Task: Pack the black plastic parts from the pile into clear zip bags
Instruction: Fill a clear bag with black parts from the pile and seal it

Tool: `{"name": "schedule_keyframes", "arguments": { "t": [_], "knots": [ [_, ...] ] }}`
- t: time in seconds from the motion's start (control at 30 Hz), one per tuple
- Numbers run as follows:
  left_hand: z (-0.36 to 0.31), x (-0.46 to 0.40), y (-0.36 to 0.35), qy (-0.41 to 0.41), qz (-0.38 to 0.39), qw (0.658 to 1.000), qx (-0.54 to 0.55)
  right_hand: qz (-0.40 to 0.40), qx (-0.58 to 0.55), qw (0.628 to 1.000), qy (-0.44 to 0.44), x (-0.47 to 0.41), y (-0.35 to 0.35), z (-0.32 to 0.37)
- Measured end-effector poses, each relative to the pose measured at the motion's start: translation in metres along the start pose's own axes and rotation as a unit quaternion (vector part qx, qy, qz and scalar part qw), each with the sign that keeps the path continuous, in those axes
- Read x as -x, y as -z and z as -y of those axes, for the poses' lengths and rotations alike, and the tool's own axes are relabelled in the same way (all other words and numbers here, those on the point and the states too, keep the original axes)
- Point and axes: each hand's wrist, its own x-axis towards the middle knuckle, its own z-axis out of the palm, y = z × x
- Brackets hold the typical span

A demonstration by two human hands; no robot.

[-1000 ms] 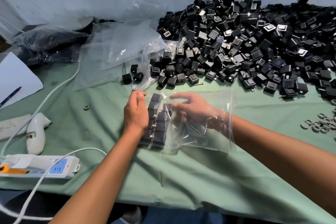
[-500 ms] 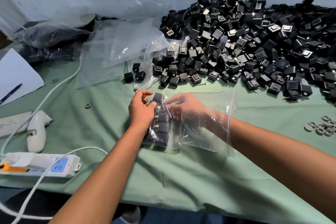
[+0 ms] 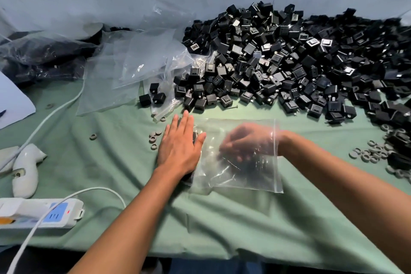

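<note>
— While the pile [image 3: 295, 69] behind the bag is that big, how far along am I?

— Early, judging by the head view. Filled bags [image 3: 42, 55] sit far left, spare ones [image 3: 133, 66] beside them.

— And my grips?

— Your left hand [image 3: 180, 147] lies flat, fingers straight, pressing the parts [image 3: 195, 138] through the zip bag [image 3: 244, 162] on the desk [image 3: 111, 162]. Your right hand [image 3: 242, 142] is inside the bag, just beside them; blurred, so I cannot tell.

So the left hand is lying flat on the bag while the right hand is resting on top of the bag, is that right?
Not quite. The head view shows the right hand inside the clear bag, seen through the plastic, not on top. The left hand does lie flat on the bag's left end.
</note>
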Motion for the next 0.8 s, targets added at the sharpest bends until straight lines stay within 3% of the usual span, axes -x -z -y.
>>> {"name": "schedule_keyframes", "arguments": {
  "t": [0.07,0.13,0.23,0.3,0.33,0.53,0.73,0.8],
  "knots": [
    [0.0,-0.001,-0.001,0.001,0.007,1.0,-0.013,0.063,0.033,0.997,-0.023,0.039,0.031,-0.004],
    [0.0,-0.001,-0.002,0.001,0.006,1.0,-0.026,0.048,0.104,0.991,-0.068,0.071,0.062,-0.002],
    [-0.001,0.0,-0.002,0.0,0.004,1.0,-0.029,-0.152,0.196,0.964,-0.098,0.08,0.093,0.014],
    [-0.002,0.0,0.0,-0.006,0.004,1.0,-0.029,-0.348,0.241,0.903,-0.069,0.052,0.098,0.028],
    [-0.002,0.0,0.0,-0.007,0.005,1.0,-0.03,-0.399,0.282,0.871,-0.051,0.031,0.092,0.037],
    [-0.004,0.0,0.002,0.009,0.01,0.999,-0.032,-0.342,0.425,0.836,-0.059,-0.072,0.03,0.051],
    [-0.001,0.003,0.01,0.038,0.026,0.998,-0.038,-0.378,0.398,0.836,-0.015,-0.071,0.039,0.044],
    [-0.009,0.004,0.016,0.055,0.02,0.996,-0.062,-0.406,0.327,0.853,-0.007,-0.047,0.052,0.046]
  ]
}}
